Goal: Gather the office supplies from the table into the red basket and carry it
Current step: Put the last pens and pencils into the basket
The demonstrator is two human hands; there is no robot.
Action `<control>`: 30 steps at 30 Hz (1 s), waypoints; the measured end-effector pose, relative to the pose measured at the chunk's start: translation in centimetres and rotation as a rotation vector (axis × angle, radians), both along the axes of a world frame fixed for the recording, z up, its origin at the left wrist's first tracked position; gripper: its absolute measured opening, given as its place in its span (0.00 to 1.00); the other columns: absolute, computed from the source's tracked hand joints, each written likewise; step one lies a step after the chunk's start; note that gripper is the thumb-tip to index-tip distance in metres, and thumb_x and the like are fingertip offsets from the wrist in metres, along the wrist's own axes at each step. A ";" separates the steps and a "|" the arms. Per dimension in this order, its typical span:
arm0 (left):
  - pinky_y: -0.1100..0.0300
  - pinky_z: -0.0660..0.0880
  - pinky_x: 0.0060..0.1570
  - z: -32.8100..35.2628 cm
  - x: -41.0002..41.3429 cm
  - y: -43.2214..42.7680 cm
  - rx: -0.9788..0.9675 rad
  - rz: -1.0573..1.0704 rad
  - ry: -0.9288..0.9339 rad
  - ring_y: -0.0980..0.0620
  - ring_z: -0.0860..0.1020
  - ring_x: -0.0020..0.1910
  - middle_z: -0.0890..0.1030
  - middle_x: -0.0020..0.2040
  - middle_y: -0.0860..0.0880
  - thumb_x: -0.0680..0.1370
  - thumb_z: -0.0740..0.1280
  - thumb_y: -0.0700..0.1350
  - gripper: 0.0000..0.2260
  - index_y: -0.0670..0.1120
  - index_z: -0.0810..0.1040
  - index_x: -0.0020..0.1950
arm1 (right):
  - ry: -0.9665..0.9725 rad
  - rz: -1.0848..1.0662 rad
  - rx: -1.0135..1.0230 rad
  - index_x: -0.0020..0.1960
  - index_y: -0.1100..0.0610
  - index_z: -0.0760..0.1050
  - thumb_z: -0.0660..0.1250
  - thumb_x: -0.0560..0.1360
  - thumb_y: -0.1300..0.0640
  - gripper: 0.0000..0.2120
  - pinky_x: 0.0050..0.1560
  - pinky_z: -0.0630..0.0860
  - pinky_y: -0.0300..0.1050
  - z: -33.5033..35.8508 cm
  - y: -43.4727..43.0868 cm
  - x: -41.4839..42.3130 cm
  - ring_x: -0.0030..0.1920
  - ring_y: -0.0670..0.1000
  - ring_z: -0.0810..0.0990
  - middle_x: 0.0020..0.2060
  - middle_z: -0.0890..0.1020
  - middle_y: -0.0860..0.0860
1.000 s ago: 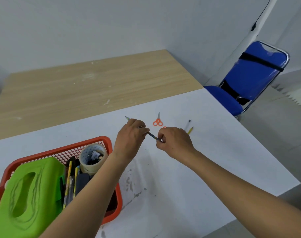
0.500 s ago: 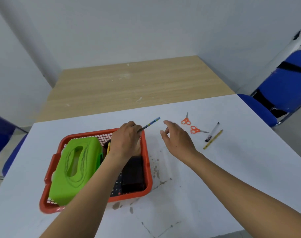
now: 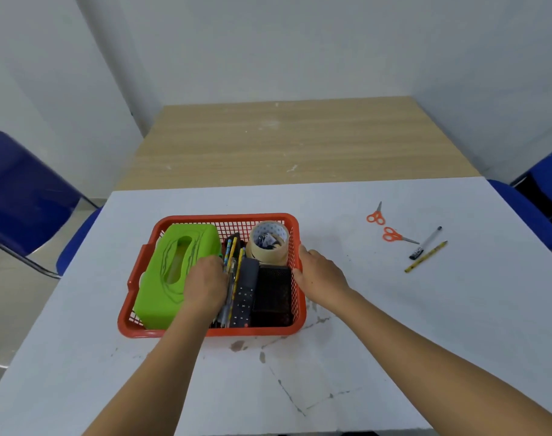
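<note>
While the left hand (image 3: pixel 205 283) reaches down inside the red basket (image 3: pixel 295 228), fingers curled among the pencils (image 3: pixel 233 250), whether it grips one cannot be told. The right hand (image 3: pixel 320 273) lies open against the basket's right wall. A meshed plastic tray, the basket sits on the white table (image 3: pixel 425 325), holding a green box (image 3: pixel 174 269), a tape roll (image 3: pixel 268 243) and a dark case (image 3: pixel 273 294). Two orange scissors (image 3: pixel 376 215), a pen (image 3: pixel 425 243) and a yellow pencil (image 3: pixel 425 257) lie well apart to the right.
</note>
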State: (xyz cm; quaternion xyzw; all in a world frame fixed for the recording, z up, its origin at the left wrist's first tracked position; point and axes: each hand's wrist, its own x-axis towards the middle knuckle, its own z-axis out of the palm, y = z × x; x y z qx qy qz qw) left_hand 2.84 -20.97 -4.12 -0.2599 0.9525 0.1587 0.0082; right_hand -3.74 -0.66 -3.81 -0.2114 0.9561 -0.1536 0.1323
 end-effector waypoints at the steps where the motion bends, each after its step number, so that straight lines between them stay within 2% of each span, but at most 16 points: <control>1: 0.53 0.76 0.35 -0.2 0.0 0.2 -0.031 -0.005 -0.017 0.43 0.78 0.37 0.81 0.39 0.42 0.75 0.66 0.38 0.05 0.41 0.78 0.39 | 0.003 -0.001 0.002 0.75 0.57 0.56 0.56 0.81 0.52 0.24 0.43 0.76 0.45 -0.1 0.0 -0.1 0.51 0.54 0.78 0.59 0.75 0.55; 4: 0.53 0.74 0.38 0.1 -0.3 1.0 -0.097 -0.038 -0.046 0.41 0.79 0.43 0.81 0.44 0.43 0.76 0.66 0.42 0.04 0.42 0.78 0.43 | -0.005 0.003 0.004 0.74 0.56 0.57 0.56 0.81 0.49 0.24 0.46 0.78 0.48 -0.2 0.2 -0.5 0.52 0.55 0.78 0.59 0.75 0.54; 8: 0.53 0.72 0.41 1.4 -1.2 2.8 -0.131 -0.113 0.073 0.43 0.77 0.51 0.78 0.52 0.45 0.78 0.63 0.50 0.10 0.45 0.79 0.52 | 0.005 -0.008 -0.055 0.72 0.52 0.63 0.55 0.81 0.45 0.22 0.52 0.79 0.50 -0.2 1.2 -1.1 0.54 0.53 0.79 0.59 0.76 0.52; 12: 0.54 0.73 0.47 2.2 -3.5 5.5 -0.039 -0.233 0.194 0.47 0.75 0.57 0.78 0.56 0.48 0.78 0.64 0.49 0.14 0.46 0.77 0.61 | 0.035 -0.073 -0.093 0.71 0.54 0.66 0.56 0.81 0.47 0.21 0.54 0.77 0.48 0.3 3.4 -2.2 0.57 0.53 0.78 0.61 0.76 0.52; 15: 0.54 0.74 0.53 2.8 -5.2 8.4 0.056 -0.317 0.302 0.48 0.74 0.61 0.77 0.61 0.47 0.78 0.64 0.48 0.15 0.45 0.77 0.62 | 0.034 -0.155 -0.099 0.70 0.54 0.68 0.58 0.80 0.47 0.20 0.53 0.76 0.47 0.4 5.8 -3.4 0.56 0.54 0.79 0.61 0.77 0.51; 20: 0.58 0.76 0.50 2.2 -7.3 12.4 0.142 -0.449 0.315 0.52 0.76 0.56 0.78 0.58 0.50 0.78 0.63 0.52 0.16 0.48 0.76 0.64 | 0.076 -0.297 -0.031 0.67 0.54 0.70 0.59 0.80 0.48 0.19 0.51 0.75 0.47 0.3 9.9 -5.0 0.57 0.55 0.78 0.59 0.78 0.52; 24: 0.63 0.74 0.49 1.4 -8.7 15.4 0.193 -0.558 0.277 0.55 0.76 0.54 0.78 0.58 0.52 0.78 0.64 0.52 0.16 0.50 0.76 0.64 | 0.085 -0.435 0.019 0.65 0.54 0.70 0.59 0.79 0.47 0.18 0.52 0.74 0.47 -0.5 13.6 -6.0 0.59 0.54 0.78 0.59 0.79 0.51; 30: 0.61 0.75 0.52 0.1 -10.4 18.1 0.227 -0.611 0.240 0.56 0.75 0.56 0.78 0.57 0.53 0.78 0.64 0.52 0.15 0.50 0.76 0.64 | 0.001 -0.623 0.127 0.63 0.55 0.72 0.59 0.79 0.48 0.16 0.52 0.74 0.46 -2.3 18.1 -7.4 0.58 0.57 0.78 0.59 0.78 0.53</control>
